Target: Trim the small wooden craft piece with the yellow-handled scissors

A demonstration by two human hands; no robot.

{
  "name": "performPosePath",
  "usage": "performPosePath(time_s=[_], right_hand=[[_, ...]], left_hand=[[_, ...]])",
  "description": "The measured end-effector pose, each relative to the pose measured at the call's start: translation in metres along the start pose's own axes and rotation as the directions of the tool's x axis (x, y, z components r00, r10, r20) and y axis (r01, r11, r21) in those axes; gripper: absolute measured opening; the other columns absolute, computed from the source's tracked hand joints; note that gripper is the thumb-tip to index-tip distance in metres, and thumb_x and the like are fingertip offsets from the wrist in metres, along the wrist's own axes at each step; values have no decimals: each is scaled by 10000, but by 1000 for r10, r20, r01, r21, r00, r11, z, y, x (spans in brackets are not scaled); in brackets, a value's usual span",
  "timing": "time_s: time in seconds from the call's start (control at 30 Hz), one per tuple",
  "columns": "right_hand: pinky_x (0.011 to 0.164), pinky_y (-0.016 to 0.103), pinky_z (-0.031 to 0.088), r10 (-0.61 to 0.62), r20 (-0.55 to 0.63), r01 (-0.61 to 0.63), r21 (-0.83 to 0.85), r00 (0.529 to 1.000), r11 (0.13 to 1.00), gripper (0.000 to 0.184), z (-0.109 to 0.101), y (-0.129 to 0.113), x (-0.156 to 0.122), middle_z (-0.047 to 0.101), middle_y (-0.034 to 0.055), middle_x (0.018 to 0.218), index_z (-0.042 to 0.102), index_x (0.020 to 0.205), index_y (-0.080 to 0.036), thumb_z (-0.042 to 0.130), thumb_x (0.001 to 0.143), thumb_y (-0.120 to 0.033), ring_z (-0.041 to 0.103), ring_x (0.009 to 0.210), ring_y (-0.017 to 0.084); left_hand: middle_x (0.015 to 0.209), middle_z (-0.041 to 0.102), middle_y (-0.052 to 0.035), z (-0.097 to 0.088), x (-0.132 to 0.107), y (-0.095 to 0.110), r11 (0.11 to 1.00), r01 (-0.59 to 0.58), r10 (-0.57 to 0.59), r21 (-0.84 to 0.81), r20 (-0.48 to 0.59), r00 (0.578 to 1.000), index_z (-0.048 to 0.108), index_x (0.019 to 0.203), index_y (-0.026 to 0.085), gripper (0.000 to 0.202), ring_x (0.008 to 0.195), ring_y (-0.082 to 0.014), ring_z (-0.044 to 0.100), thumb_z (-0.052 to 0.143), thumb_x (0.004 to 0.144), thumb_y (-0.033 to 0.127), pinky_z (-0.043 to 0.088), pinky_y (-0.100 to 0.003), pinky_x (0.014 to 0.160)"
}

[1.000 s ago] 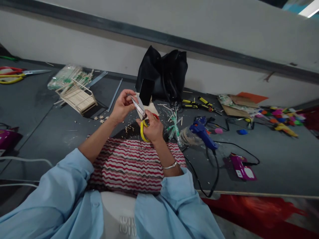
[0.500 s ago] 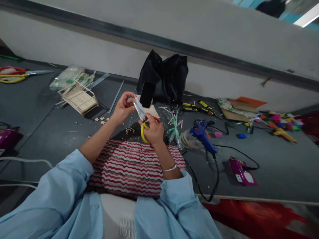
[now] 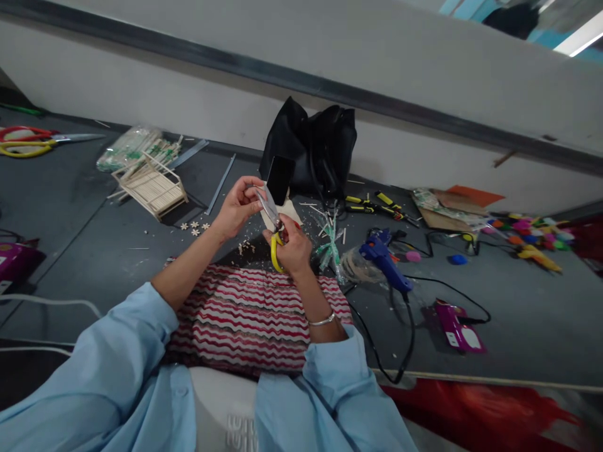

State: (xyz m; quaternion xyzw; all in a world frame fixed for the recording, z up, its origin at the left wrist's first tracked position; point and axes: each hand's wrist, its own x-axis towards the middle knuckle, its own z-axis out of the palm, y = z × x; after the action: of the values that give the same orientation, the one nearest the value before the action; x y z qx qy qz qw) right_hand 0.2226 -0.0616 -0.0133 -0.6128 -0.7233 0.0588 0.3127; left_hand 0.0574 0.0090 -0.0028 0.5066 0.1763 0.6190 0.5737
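Observation:
My right hand [image 3: 293, 248] grips scissors [image 3: 274, 235] with yellow and red handles, blades pointing up and left. My left hand [image 3: 238, 205] pinches something small at the blade tips; it is too small to identify. Both hands hover over a red-and-white striped cloth [image 3: 245, 314] on the grey table [image 3: 94, 251]. Small wood bits [image 3: 245, 246] lie scattered under the hands. A black phone [image 3: 279, 179] stands propped on a cream block just behind the scissors.
A black bag [image 3: 311, 147] sits against the wall. A stick-built crate [image 3: 149, 186] and stick packets lie at left, a second pair of scissors [image 3: 28, 141] far left. A blue glue gun [image 3: 384, 260], its cable, a purple box [image 3: 455, 320], pliers and colourful pieces lie at right.
The scissor blades have closed somewhat and both hands have shifted slightly right and down; the view has tilted a little.

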Motion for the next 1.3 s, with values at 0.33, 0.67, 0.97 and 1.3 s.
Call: performPosePath(time_s=[0.33,0.67,0.97,1.3], right_hand=[[826,309,537,7,66,-5,-34,998,999,498,-2,-1,1,769,57,1088,617,1355,-256,617,910,-480,707,878,211],[866,322,550,-31,80,34,-39,996,999,567,-5,3,4,763,78,1138,618,1380,-247,631,898,-544,706,969,235],[875,317,540,-43,86,47,-41,995,998,557,-5,3,3,765,94,1148,633,1373,-225,634,903,-524,707,959,226],[858,305,536,-3,121,10,-58,993,998,551,-7,0,4,768,76,1127,632,1370,-242,640,902,-532,713,919,215]], left_hand=[[783,639,22,-6,1,-1,999,3,-4,53,23,1000,552,1026,220,565,682,-108,628,914,633,403,521,-227,642],[764,654,42,-8,1,4,998,56,-57,35,56,997,557,1032,209,582,641,-85,629,920,623,406,514,-206,631],[752,650,41,-9,0,11,991,129,-132,39,77,988,549,1004,209,531,628,-78,607,906,635,346,506,-215,634],[764,650,33,-10,-1,12,990,136,-138,26,75,988,565,1001,197,542,648,-84,603,914,619,357,502,-227,653]])
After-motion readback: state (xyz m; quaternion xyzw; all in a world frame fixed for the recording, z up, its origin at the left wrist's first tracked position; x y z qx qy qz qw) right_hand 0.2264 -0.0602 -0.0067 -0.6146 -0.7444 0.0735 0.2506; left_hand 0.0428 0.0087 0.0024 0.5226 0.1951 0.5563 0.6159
